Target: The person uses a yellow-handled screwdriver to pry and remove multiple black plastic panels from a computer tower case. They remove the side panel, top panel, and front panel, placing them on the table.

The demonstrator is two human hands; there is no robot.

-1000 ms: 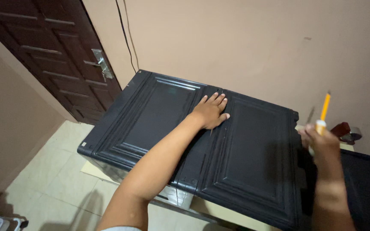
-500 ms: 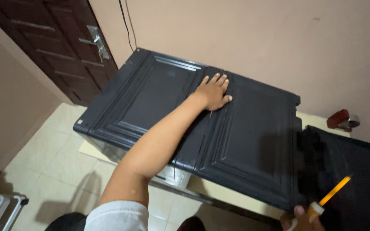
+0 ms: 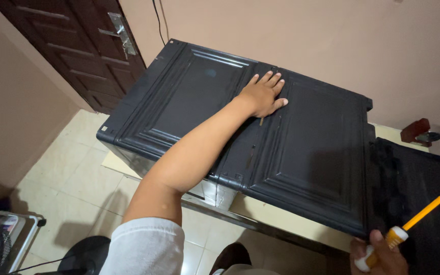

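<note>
Far left, low: a wire rack (image 3: 6, 239) stood on the tiled floor (image 3: 72, 168), with a dark round base (image 3: 85, 254) beside it. Above that, a brown door (image 3: 72, 46) with a metal latch (image 3: 120, 33); a cable (image 3: 158, 20) ran down the wall (image 3: 306, 40). The black panel (image 3: 311, 153) lay flat across a low surface (image 3: 276, 216), with two raised rectangular frames side by side and a seam between them. The left hand (image 3: 263, 95) was pressed flat near that seam at the far side, fingers (image 3: 271, 79) spread and straight, gripping nothing, just bearing down; white sleeve (image 3: 146, 247) at the shoulder. The panel looked stiff and moulded, probably plastic or painted board, likely light for its spread but awkward, with a smooth, somewhat slick face. Judged best hold: the outer edges or the raised frame lips, not the flat centres, which might flex. The near edge overhung the surface, so downward load there could tip it. To the right, a second black slab (image 3: 423, 203) sat touching or just overlapping the panel's right end; couldn't tell which. A dark red object (image 3: 418, 131) sat near the wall beyond it. Bottom right, the right hand (image 3: 378, 254) was closed around a small white tube (image 3: 378, 249) plus a yellow pencil (image 3: 423, 211), tip pointing up and right, well apart from the left hand.
</note>
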